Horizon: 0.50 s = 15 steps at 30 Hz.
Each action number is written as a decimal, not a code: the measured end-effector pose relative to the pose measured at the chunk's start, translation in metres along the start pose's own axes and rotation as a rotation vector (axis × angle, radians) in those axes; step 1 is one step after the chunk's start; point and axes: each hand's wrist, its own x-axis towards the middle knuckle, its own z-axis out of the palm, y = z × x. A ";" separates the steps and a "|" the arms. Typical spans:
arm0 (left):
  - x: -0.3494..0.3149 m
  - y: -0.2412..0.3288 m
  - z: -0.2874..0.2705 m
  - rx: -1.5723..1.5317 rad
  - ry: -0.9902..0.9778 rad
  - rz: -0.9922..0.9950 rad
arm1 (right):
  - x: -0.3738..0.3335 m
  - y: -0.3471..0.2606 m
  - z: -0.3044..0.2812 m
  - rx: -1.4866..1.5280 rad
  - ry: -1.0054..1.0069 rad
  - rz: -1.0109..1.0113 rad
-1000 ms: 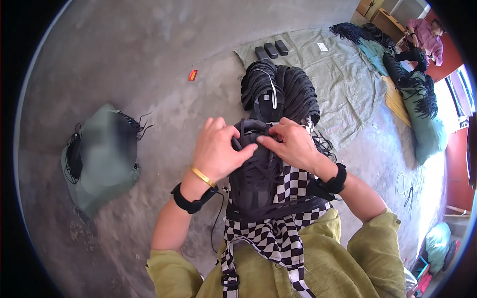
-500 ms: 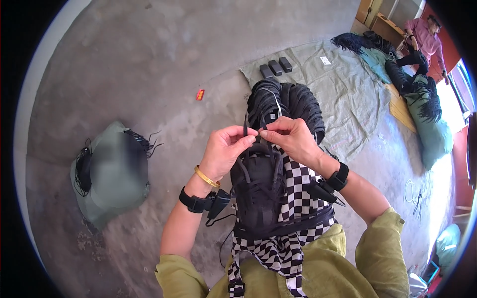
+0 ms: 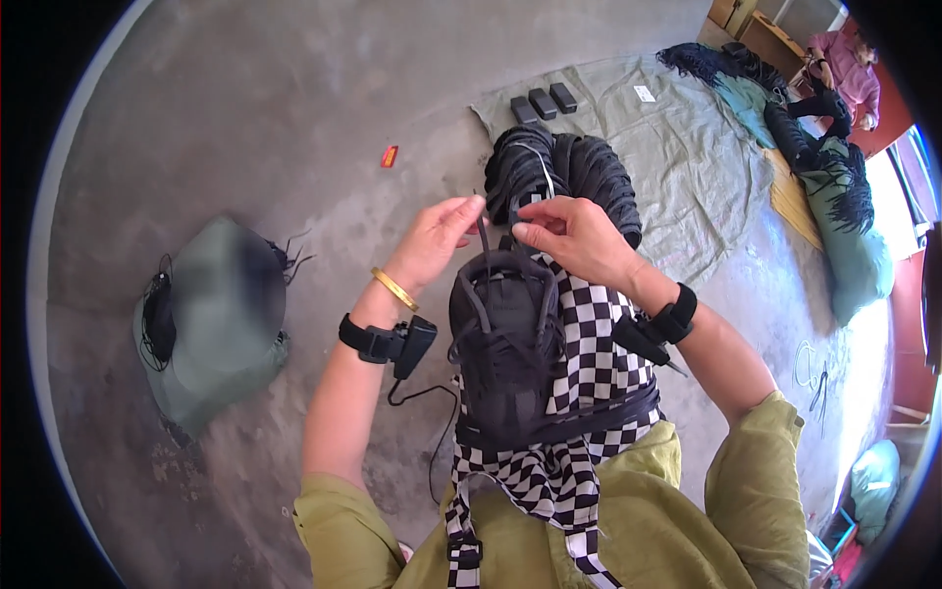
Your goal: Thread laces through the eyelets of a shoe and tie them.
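Note:
A black shoe upper (image 3: pixel 505 334) lies over my lap on a black-and-white checkered apron (image 3: pixel 587 363). Dark laces rise from its far end toward my fingers. My left hand (image 3: pixel 439 236) pinches one black lace (image 3: pixel 483 236), thumb against forefinger, with a short tip poking up past the fingers. To the right, my right hand (image 3: pixel 579 236) is closed, thumb and forefinger together at another dark lace end (image 3: pixel 515 218). A small gap separates the two hands. Just beyond them sit bundled black uppers (image 3: pixel 594 182), tied with a white string.
Several black blocks (image 3: pixel 542 103) rest on a grey-green sheet (image 3: pixel 687 187). A stuffed green sack (image 3: pixel 221 334) stands on the floor to my left. Far right are green sacks (image 3: pixel 844 265) with black laces heaped on them, and a person (image 3: pixel 849 74) in pink.
Both hands have moved away from me and upward in view. They were touching at the fingertips; now the left has drawn apart to the left with its lace.

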 end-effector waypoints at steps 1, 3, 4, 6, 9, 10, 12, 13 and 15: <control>-0.005 -0.010 -0.005 -0.005 0.001 -0.010 | -0.004 0.002 -0.003 -0.086 -0.124 0.055; -0.020 -0.030 -0.014 -0.042 0.031 -0.185 | -0.009 0.004 -0.003 -0.168 -0.255 0.114; -0.029 -0.038 -0.015 -0.078 0.048 -0.239 | -0.012 0.004 -0.002 -0.191 -0.264 0.100; -0.048 -0.050 -0.018 -0.135 0.022 -0.340 | -0.012 -0.001 -0.001 -0.251 -0.272 0.138; -0.066 -0.065 -0.014 -0.256 -0.017 -0.445 | -0.006 0.006 0.009 -0.350 -0.252 0.132; -0.074 -0.069 -0.012 -0.318 -0.027 -0.449 | -0.003 0.003 0.008 -0.336 -0.269 0.155; -0.083 -0.075 -0.008 -0.348 -0.015 -0.419 | 0.002 0.007 0.007 -0.326 -0.290 0.098; -0.087 -0.077 -0.007 -0.368 -0.011 -0.377 | 0.002 0.006 0.007 -0.339 -0.295 0.058; -0.095 -0.080 -0.003 -0.439 0.037 -0.367 | 0.000 0.006 0.009 -0.339 -0.249 0.002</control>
